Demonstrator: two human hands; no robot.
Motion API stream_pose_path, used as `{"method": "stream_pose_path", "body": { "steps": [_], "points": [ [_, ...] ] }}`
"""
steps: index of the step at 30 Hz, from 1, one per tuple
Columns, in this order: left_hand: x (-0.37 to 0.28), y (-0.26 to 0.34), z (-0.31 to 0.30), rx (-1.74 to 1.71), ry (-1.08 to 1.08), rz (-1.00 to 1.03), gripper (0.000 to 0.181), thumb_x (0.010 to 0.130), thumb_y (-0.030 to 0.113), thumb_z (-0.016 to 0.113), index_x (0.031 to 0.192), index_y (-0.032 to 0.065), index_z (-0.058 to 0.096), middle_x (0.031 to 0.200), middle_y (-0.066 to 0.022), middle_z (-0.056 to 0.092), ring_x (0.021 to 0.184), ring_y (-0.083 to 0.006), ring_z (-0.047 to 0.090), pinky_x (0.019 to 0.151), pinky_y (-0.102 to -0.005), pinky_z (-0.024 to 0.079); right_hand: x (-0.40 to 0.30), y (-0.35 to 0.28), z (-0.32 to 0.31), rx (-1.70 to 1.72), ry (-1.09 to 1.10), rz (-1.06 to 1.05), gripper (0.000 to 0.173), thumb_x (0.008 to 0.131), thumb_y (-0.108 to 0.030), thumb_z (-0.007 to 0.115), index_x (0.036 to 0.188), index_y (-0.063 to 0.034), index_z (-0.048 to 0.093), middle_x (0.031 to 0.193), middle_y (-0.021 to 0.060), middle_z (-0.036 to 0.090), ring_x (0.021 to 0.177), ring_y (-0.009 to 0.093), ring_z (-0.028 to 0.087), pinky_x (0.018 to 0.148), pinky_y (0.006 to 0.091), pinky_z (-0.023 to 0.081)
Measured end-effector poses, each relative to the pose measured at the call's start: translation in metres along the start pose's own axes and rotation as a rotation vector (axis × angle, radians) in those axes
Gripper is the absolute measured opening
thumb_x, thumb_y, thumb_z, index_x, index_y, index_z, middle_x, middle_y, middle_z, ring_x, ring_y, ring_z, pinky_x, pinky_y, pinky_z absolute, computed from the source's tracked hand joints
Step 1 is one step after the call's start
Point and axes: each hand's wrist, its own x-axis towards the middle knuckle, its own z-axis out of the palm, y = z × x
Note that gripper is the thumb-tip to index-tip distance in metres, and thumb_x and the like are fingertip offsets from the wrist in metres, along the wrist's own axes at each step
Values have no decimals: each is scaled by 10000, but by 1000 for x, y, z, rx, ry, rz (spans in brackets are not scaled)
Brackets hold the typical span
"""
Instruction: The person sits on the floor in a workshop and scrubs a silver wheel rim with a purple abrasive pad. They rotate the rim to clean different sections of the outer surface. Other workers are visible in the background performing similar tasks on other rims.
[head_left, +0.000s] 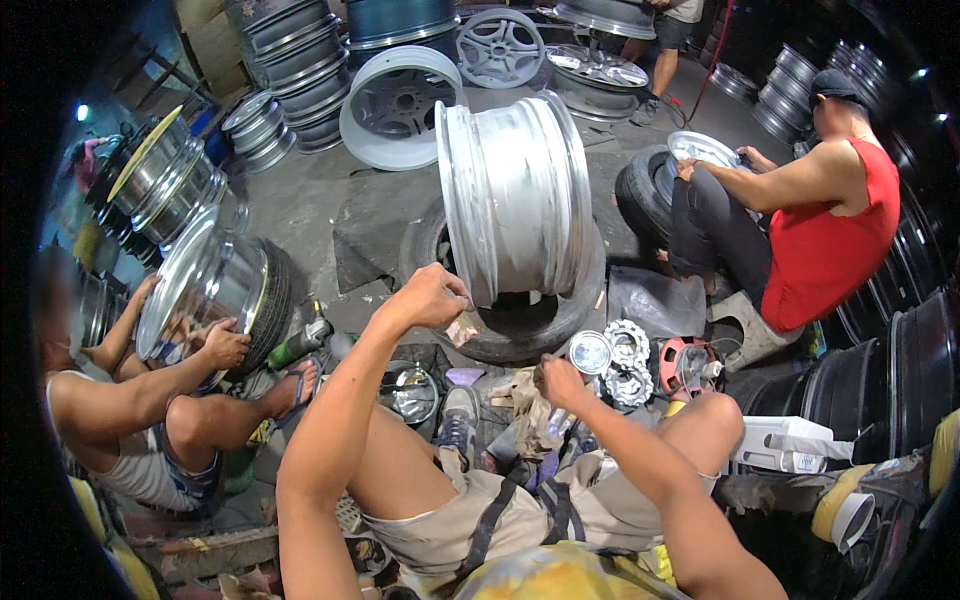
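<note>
A large bare-metal wheel rim (517, 195) stands on its edge on a tire (525, 337) lying before me. My left hand (433, 297), its fingers curled, is at the rim's lower left lip; whether it touches the lip is unclear. Just below that hand is a small light scrap (464, 330), and I cannot tell whether the fingers hold it. My right hand (559, 381) is lower and to the right, also with curled fingers, in front of crumpled brown paper (531, 420). What lies inside its grip is hidden.
Next to my right hand are a round can (590, 352) and silvery ring-shaped parts (627, 343). A person on the left holds a polished rim (202, 289) near a green angle grinder (300, 343). Another in red (832, 225) works at a wheel. Stacked rims (296, 67) stand behind.
</note>
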Motion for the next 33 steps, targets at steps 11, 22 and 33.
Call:
{"method": "stream_pose_path", "body": {
  "steps": [11, 22, 33],
  "points": [
    [12, -22, 21, -39, 40, 86, 246, 874, 194, 718, 992, -2, 806, 780, -150, 745, 766, -236, 722, 768, -372, 565, 52, 27, -215, 74, 97, 195, 415, 972, -391, 707, 1042, 15, 660, 1061, 225, 692, 1018, 426, 673, 875, 522, 533],
    [30, -36, 63, -86, 190, 96, 263, 933, 192, 677, 1019, -38, 771, 843, -180, 756, 790, -215, 704, 774, -387, 547, 72, 18, -161, 401, 299, 201, 441, 1121, -347, 440, 1154, 48, 633, 1125, 325, 651, 1078, 528, 603, 928, 545, 479],
    [56, 49, -25, -747, 220, 65, 241, 1013, 169, 603, 1009, -20, 753, 900, -103, 781, 768, -166, 721, 734, -315, 571, 130, -2, -270, 215, 620, 207, 587, 1079, -487, 481, 898, 21, 712, 843, 285, 687, 862, 517, 662, 812, 565, 509]
  ]
}}
